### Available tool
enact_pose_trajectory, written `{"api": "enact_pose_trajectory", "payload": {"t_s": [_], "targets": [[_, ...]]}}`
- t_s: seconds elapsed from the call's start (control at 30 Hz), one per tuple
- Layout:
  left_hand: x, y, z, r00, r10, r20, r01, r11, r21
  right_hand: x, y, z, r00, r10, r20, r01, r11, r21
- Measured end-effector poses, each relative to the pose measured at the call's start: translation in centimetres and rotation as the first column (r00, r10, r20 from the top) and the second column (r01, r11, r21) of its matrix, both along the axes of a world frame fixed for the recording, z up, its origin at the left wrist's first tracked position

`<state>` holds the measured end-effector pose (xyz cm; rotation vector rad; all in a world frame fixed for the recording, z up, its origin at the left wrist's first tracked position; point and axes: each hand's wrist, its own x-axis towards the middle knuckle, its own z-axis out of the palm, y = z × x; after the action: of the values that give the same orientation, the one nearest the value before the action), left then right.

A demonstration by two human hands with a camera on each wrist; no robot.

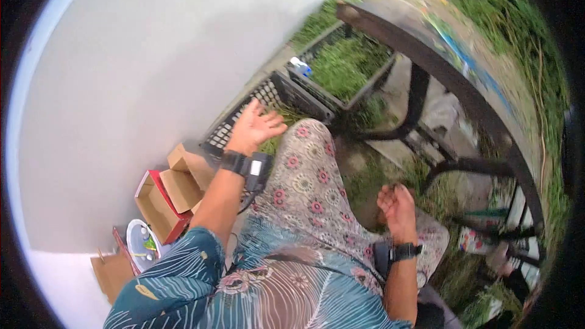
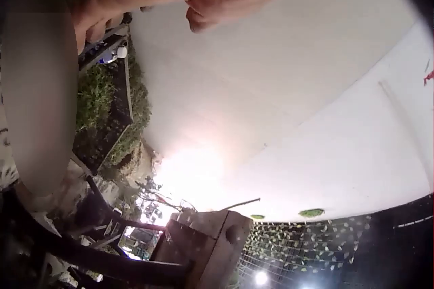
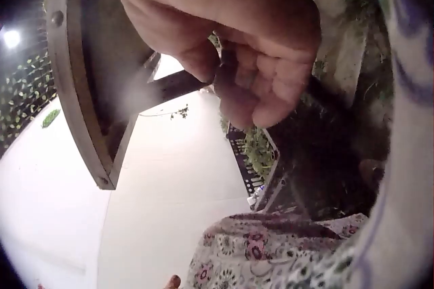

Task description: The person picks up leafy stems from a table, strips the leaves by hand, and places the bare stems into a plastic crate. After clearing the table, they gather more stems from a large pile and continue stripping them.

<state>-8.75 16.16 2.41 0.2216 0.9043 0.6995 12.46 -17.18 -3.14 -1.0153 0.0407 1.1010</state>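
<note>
In the head view my left hand (image 1: 257,129) is held out with spread fingers beside the near black plastic crate (image 1: 230,123), and nothing shows in it. Some green stalks lie inside that crate, partly hidden by the hand and knee. My right hand (image 1: 396,206) hovers over the lap near the other knee, its fingers loosely curled. The right wrist view shows this hand (image 3: 237,52) from close by, with no object in its fingers. Beyond the near crate stands a second black crate (image 1: 361,100) filled with leafy green stems (image 1: 344,67).
A round table (image 1: 439,79) with a dark rim and dark legs curves along the right, heaped with green stems (image 1: 481,0). Open cardboard boxes (image 1: 163,204) and a white basin (image 1: 139,245) stand at left by the pale wall (image 1: 152,85). A small white-and-blue object (image 1: 301,67) sits on the crate rims.
</note>
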Motion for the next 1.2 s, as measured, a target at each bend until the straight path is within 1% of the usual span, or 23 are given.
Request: {"api": "enact_pose_trajectory", "payload": {"t_s": [0.07,0.1,0.17,0.3,0.4,0.47,0.5,0.57,0.63,0.67,0.73,0.77,0.87,0.9,1.0,1.03,1.13,1.17,1.2], "targets": [[-0.3,-0.1,0.4,0.988,-0.009,0.157,0.013,1.0,-0.024,0.4,-0.3,-0.1,0.999,-0.049,0.003,0.049,0.998,-0.026],[-0.5,0.0,0.7,0.966,-0.081,0.245,0.077,0.997,0.026,0.6,-0.4,-0.1,0.997,-0.076,-0.007,0.076,0.997,-0.03],[-0.6,-0.3,1.5,0.887,-0.214,0.409,0.169,0.975,0.144,1.3,-0.5,0.0,0.993,-0.114,-0.026,0.114,0.993,-0.029],[0.4,-2.6,4.4,0.817,-0.378,0.435,0.261,0.915,0.307,2.3,-0.9,-1.1,0.994,-0.105,-0.038,0.106,0.994,0.018],[0.4,-4.0,5.3,0.817,-0.427,0.388,0.298,0.888,0.35,2.3,-0.8,-1.4,0.997,-0.078,-0.025,0.08,0.996,0.047],[0.0,-5.3,5.6,0.85,-0.393,0.351,0.295,0.907,0.299,2.9,-0.9,-2.7,0.999,-0.041,-0.012,0.042,0.993,0.11],[0.2,-5.9,5.8,0.858,-0.381,0.344,0.293,0.914,0.282,3.1,-1.0,-2.5,0.997,-0.019,0.069,0.017,0.999,0.033],[0.5,-6.9,6.2,0.866,-0.402,0.299,0.296,0.892,0.342,2.2,-0.9,-1.9,0.972,0.025,0.233,0.005,0.992,-0.127],[1.4,-7.5,6.7,0.859,-0.43,0.276,0.314,0.871,0.378,1.5,-0.2,-1.5,0.955,0.003,0.298,0.112,0.923,-0.368],[1.8,-7.7,7.1,0.85,-0.449,0.277,0.329,0.861,0.388,1.7,-0.1,-0.9,0.945,0.036,0.326,0.09,0.928,-0.362],[2.9,-7.8,8.2,0.828,-0.488,0.274,0.356,0.837,0.415,2.1,0.0,0.9,0.921,0.103,0.374,0.042,0.932,-0.361],[3.6,-7.9,8.7,0.816,-0.51,0.272,0.37,0.823,0.432,2.5,-0.1,1.5,0.935,0.106,0.337,0.003,0.951,-0.308],[5.9,-8.5,10.5,0.781,-0.577,0.239,0.406,0.76,0.507,2.8,-0.7,6.8,0.863,0.178,0.472,-0.111,0.98,-0.166],[6.8,-8.8,11.2,0.768,-0.599,0.225,0.416,0.735,0.535,2.8,-0.9,8.4,0.852,0.149,0.502,-0.096,0.987,-0.131],[9.0,-9.7,12.6,0.737,-0.652,0.18,0.442,0.666,0.601,3.5,-2.3,14.1,0.75,0.162,0.642,-0.084,0.985,-0.15],[9.7,-10.1,12.8,0.732,-0.659,0.173,0.446,0.656,0.609,4.2,-3.0,15.3,0.748,0.132,0.651,-0.057,0.989,-0.135],[11.6,-10.4,13.1,0.693,-0.709,0.13,0.485,0.593,0.643,5.4,-4.4,19.9,0.68,0.037,0.733,0.06,0.993,-0.106],[12.1,-10.7,13.2,0.695,-0.714,0.081,0.498,0.56,0.662,5.8,-4.8,21.0,0.619,0.01,0.785,0.094,0.992,-0.087],[12.3,-10.9,13.2,0.698,-0.713,0.067,0.503,0.555,0.662,6.4,-5.1,21.9,0.588,-0.056,0.807,0.125,0.992,-0.022]]}}
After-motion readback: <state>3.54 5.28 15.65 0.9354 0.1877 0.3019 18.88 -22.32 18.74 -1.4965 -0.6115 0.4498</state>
